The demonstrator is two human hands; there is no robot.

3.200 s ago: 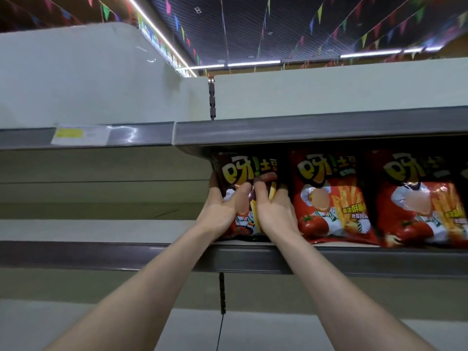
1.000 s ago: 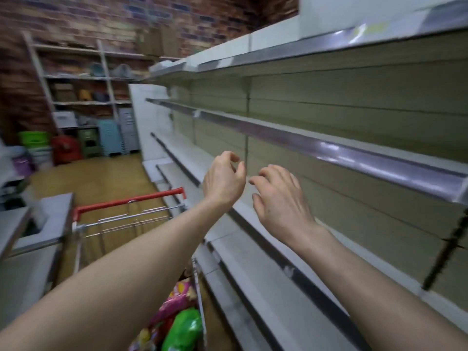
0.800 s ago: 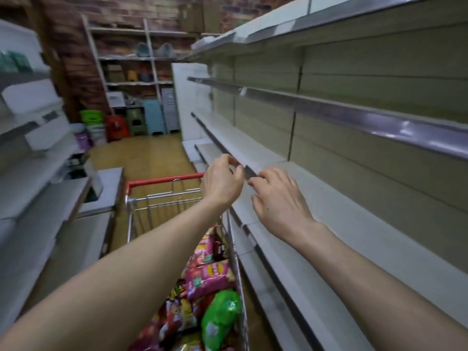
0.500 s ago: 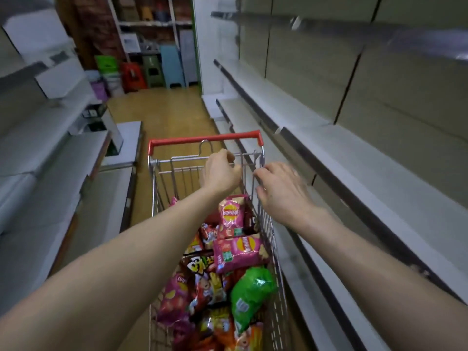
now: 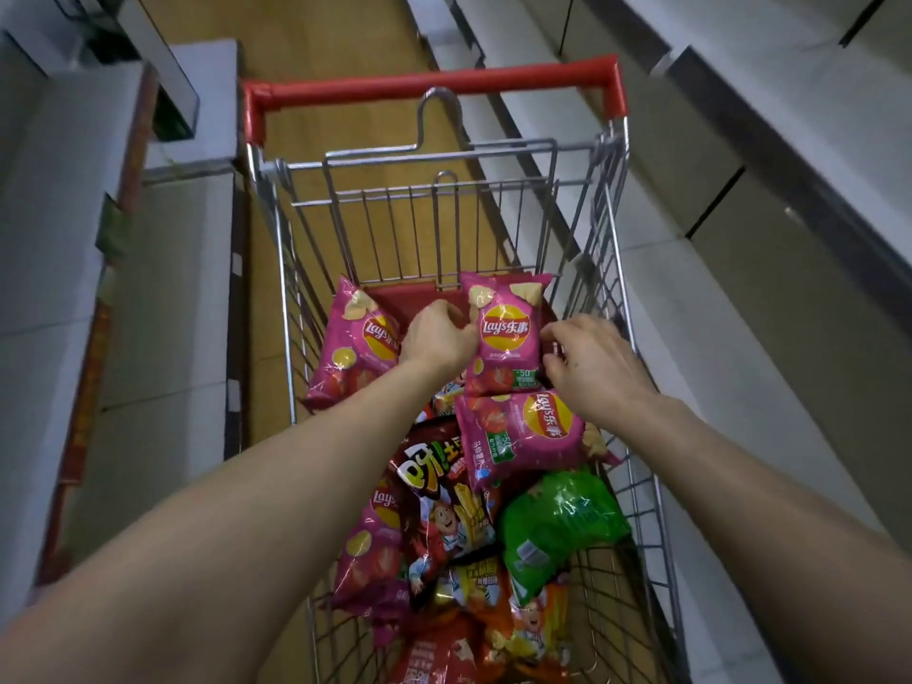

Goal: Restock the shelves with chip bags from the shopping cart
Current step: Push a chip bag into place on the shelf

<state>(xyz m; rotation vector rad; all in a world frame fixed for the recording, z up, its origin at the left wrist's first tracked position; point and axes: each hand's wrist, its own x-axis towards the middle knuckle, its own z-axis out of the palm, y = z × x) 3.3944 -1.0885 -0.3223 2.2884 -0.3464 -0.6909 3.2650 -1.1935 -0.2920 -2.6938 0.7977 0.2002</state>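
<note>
Wood floor (image 5: pixel 321 22) under cart (image 5: pixel 613 249); grey shelves (image 5: pixel 814 91) alongside.

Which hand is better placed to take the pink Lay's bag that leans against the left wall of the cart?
Left. The left hand is right beside that leaning pink bag; the right hand is on the far side of the upright pink bag between them.

The brand "Lay's 乐事" was read on the upright pink bag (image 5: pixel 506 333), with "-50" noted on its green patch. The same logo was recorded on the sideways pink bag (image 5: pixel 518 436), and "Lay's" on the left pink bag (image 5: pixel 360 348). Yellow characters "呀!土" were made out on the dark red bag (image 5: pixel 439 486). Finer print was found illegible.
</note>
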